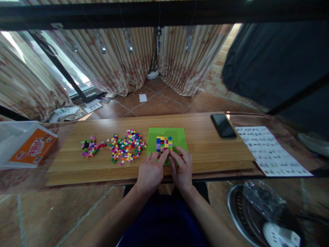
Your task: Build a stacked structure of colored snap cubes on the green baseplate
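A green baseplate [179, 137] lies on a wooden board [205, 147], with a small patch of coloured bricks [164, 143] pressed onto its middle. My left hand [149, 171] rests on the plate's near left edge, index finger stretched toward the brick patch. My right hand [182, 167] lies on the near right part of the plate, fingers bent and pointing at the same spot. The fingertips of both hands meet just below the patch. Whether either holds a brick is hidden. A heap of loose coloured bricks [128, 146] lies left of the plate, with a smaller heap [89, 146] further left.
A black phone [223, 125] lies on the board's far right. A printed sheet [269, 151] lies beyond it. A clear box with an orange label [32, 146] stands at the left. A metal bowl with a plastic bag [259, 209] sits low at the right.
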Available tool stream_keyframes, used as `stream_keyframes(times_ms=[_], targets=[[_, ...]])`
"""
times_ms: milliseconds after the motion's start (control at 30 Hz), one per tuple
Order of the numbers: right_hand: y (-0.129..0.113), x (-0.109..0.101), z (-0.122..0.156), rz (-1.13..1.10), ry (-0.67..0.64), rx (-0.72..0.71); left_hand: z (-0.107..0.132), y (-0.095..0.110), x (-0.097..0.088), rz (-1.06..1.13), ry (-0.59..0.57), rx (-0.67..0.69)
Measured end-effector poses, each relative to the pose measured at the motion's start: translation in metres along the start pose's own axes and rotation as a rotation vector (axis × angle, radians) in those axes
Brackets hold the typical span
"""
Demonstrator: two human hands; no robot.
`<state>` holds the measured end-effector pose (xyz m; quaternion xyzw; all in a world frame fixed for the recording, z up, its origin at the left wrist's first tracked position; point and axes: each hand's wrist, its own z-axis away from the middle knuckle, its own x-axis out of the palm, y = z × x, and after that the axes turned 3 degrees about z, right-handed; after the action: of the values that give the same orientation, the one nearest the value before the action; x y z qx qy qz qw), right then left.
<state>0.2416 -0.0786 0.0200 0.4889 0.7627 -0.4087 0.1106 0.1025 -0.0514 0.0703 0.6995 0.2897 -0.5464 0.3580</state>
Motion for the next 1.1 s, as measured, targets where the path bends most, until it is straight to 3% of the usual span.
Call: stream_keyframes(times_ms=[533, 800, 933, 1100], targets=[[-0.006, -0.006, 0.0, -0.063, -0.063, 0.037, -0.005, 0.006, -0.003, -0.012, -0.011, -0.011], [0.01, -0.013, 0.006, -0.097, -0.078, 0.061, 0.008, 0.004, -0.005, 0.094, 0.049, 0.011], [0.028, -0.018, 0.007, -0.082, -0.057, 0.077, 0.022, -0.01, -0.004, 0.148, 0.122, -0.071], [0.059, -0.027, 0.004, 0.022, -0.072, 0.124, 0.039, -0.052, -0.001, 0.176, 0.187, -0.294]])
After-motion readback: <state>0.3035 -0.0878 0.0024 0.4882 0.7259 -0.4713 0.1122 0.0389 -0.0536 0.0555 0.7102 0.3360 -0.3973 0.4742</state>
